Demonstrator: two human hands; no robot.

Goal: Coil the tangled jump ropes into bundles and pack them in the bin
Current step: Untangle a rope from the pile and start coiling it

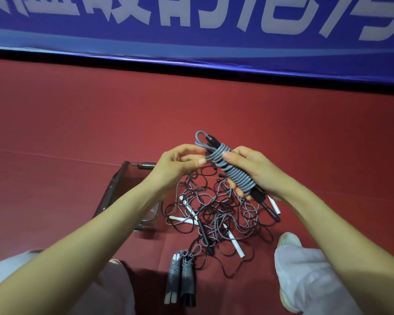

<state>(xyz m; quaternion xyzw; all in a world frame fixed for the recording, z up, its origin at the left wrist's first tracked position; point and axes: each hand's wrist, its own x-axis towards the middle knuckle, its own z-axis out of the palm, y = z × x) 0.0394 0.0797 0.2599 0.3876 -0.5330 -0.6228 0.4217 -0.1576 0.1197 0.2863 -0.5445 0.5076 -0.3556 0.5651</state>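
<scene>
Here — grey rope bundle (233, 171), tightly coiled

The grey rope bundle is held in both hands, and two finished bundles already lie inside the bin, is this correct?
Not quite. The head view shows the two finished bundles on the red floor near the person's legs, not inside the bin.

I see both bare forearms reaching in from the lower corners and meeting just above the centre of the frame. My left hand (179, 161) is raised with the wrist bent, thumb and forefinger pinched together toward the right. My right hand (251, 172) sits just beside it, palm turned inward, its grip curled closed, thumb lying on top and fingertips (233, 186) wrapping round from beneath.
</scene>
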